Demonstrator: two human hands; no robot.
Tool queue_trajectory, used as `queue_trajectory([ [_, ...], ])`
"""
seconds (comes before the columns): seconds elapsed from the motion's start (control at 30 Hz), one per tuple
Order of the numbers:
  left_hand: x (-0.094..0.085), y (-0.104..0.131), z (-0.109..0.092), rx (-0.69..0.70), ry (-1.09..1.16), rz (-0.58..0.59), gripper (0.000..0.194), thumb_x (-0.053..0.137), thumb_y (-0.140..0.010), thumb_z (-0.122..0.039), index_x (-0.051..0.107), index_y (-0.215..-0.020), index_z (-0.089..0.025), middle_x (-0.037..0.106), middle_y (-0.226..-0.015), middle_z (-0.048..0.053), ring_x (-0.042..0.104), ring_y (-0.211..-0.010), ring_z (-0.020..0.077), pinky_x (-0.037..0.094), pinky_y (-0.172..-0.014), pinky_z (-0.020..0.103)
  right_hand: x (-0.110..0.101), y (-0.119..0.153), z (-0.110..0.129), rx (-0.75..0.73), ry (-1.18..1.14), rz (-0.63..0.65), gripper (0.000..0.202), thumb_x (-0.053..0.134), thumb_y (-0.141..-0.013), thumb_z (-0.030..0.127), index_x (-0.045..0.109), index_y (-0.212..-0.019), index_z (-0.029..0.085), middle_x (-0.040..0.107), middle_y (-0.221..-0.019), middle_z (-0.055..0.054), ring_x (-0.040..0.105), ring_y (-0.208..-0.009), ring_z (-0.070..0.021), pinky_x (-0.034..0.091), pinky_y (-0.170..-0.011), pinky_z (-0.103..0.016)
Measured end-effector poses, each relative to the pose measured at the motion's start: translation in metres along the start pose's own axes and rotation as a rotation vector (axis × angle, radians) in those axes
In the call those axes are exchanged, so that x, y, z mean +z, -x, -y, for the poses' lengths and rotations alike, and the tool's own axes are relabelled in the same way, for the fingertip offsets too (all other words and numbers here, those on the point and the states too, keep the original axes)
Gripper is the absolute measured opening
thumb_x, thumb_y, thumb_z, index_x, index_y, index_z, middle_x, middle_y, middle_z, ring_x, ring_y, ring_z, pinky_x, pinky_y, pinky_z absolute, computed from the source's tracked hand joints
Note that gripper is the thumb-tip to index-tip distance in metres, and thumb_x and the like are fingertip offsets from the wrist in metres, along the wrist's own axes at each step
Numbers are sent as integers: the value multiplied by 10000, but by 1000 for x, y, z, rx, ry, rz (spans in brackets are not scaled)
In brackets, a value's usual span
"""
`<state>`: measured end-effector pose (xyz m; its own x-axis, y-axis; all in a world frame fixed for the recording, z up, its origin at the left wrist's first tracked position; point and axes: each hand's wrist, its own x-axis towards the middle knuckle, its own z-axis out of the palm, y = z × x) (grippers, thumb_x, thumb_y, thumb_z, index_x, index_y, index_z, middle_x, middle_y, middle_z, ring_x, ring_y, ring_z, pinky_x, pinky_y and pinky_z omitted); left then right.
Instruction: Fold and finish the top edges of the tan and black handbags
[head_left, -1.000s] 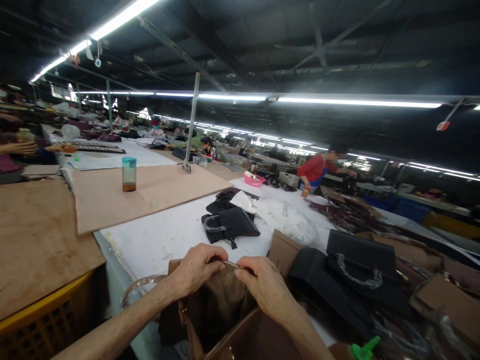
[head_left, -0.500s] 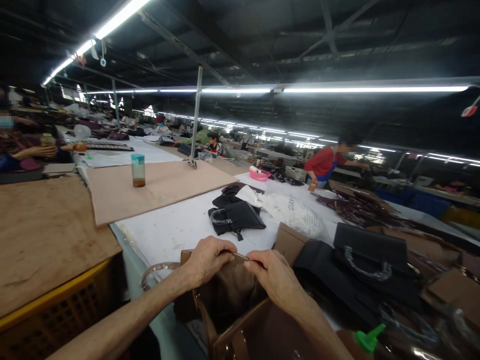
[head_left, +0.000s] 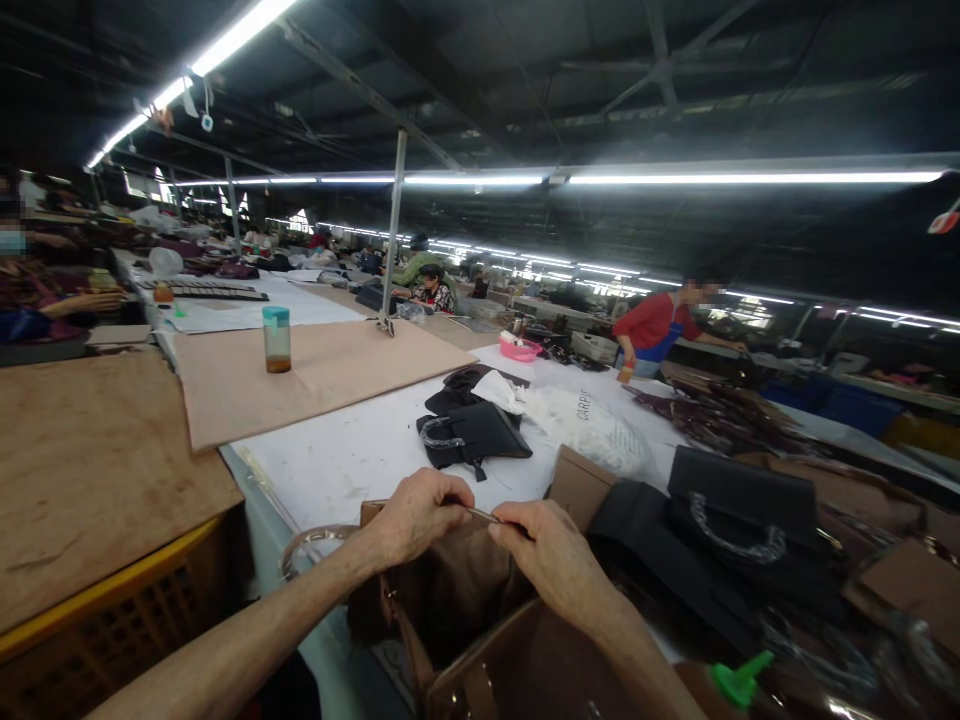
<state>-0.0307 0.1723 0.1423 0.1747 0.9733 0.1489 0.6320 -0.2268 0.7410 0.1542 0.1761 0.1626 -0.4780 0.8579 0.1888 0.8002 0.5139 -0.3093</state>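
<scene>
A brown handbag (head_left: 517, 660) stands open at the table's near edge, its dark inside facing up toward me. My left hand (head_left: 420, 515) pinches the far rim of the bag between thumb and fingers. Close beside it, my right hand (head_left: 540, 540) grips the same rim, and a short stretch of edge shows between the two. A wrapped handle (head_left: 319, 540) of the bag sticks out left of my left wrist. At the lower right, a bottle with a green nozzle (head_left: 741, 680) is beside my right forearm.
Black handbags with wrapped handles lie ahead (head_left: 480, 435) and to the right (head_left: 739, 510). A plastic bag (head_left: 592, 430), a pink basket (head_left: 519, 348) and a bottle with a teal lid (head_left: 276, 340) stand farther off. A yellow crate (head_left: 142, 590) is at left; a co-worker in red (head_left: 652, 325) works across.
Both my hands keep their hold on the bag's rim with hardly any movement. The co-worker in red has shifted slightly to the right.
</scene>
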Motion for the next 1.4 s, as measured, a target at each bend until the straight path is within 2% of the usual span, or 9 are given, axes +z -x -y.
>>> queue_trajectory([
  [0.2, 1, 9, -17, -25, -56, -57, 212, 478, -641, -177, 677, -712, -191, 517, -560, -24, 442, -587, 124, 310, -548, 203, 0, -6, 12, -32, 294, 12, 111, 522, -817, 255, 628, -796, 230, 665, -758, -16, 581, -701, -182, 267, -579, -271],
  [0.33, 3, 12, -19, -20, -52, -69, 261, 461, -649, -182, 699, -752, -210, 573, -592, -18, 480, -626, 143, 338, -583, 215, -5, -11, 26, -15, 230, 103, 122, 538, -818, 276, 655, -807, 245, 676, -778, -18, 589, -750, -182, 286, -592, -257],
  [0.47, 3, 12, -18, -22, -58, -45, 262, 461, -669, -195, 701, -772, -208, 604, -623, -11, 509, -656, 157, 360, -605, 229, -7, -13, 28, -8, 195, 148, 189, 495, -843, 274, 653, -757, 217, 653, -724, -22, 555, -709, -157, 280, -585, -249],
  [0.6, -10, 19, -17, 37, -116, 33, 279, 498, -675, -194, 668, -896, -200, 651, -806, 9, 545, -754, 174, 394, -688, 249, -3, -12, 16, -39, 154, 121, 226, 475, -844, 257, 615, -675, 202, 586, -622, 8, 498, -656, -129, 267, -583, -240],
  [0.73, -33, 35, -7, -21, -237, -26, 440, 573, -641, -204, 586, -1080, -216, 612, -1048, 40, 523, -941, 215, 373, -829, 298, 1, -11, 6, -33, 101, 71, 260, 473, -833, 280, 552, -600, 195, 518, -569, 27, 461, -615, -111, 246, -565, -232],
  [0.87, -43, 49, 8, -109, -59, -22, 352, 586, -633, -217, 601, -985, -207, 618, -963, 17, 521, -874, 188, 389, -739, 259, 2, -11, 6, -10, 81, 80, 248, 480, -822, 279, 528, -593, 197, 512, -576, 28, 472, -644, -117, 241, -573, -233],
  [1.03, -35, 51, 18, -120, 291, 41, 238, 557, -684, -251, 610, -896, -154, 594, -781, -10, 506, -722, 137, 380, -651, 219, 1, -12, 9, 14, 103, 93, 240, 485, -814, 273, 522, -587, 202, 497, -571, 29, 461, -631, -121, 240, -570, -240],
  [1.23, -33, 40, 10, -149, 267, 132, 245, 535, -713, -330, 649, -797, -129, 485, -588, -26, 391, -550, 99, 286, -496, 196, -2, -12, 12, 24, 93, 103, 233, 489, -811, 282, 568, -605, 209, 516, -571, 27, 459, -614, -117, 248, -564, -241],
  [1.4, -31, 33, 11, -145, 288, 156, 224, 538, -700, -334, 633, -719, -132, 453, -563, -30, 344, -516, 88, 272, -485, 195, -1, -11, 11, 19, 82, 86, 234, 501, -805, 283, 572, -597, 202, 524, -568, 28, 468, -618, -113, 252, -568, -240],
])
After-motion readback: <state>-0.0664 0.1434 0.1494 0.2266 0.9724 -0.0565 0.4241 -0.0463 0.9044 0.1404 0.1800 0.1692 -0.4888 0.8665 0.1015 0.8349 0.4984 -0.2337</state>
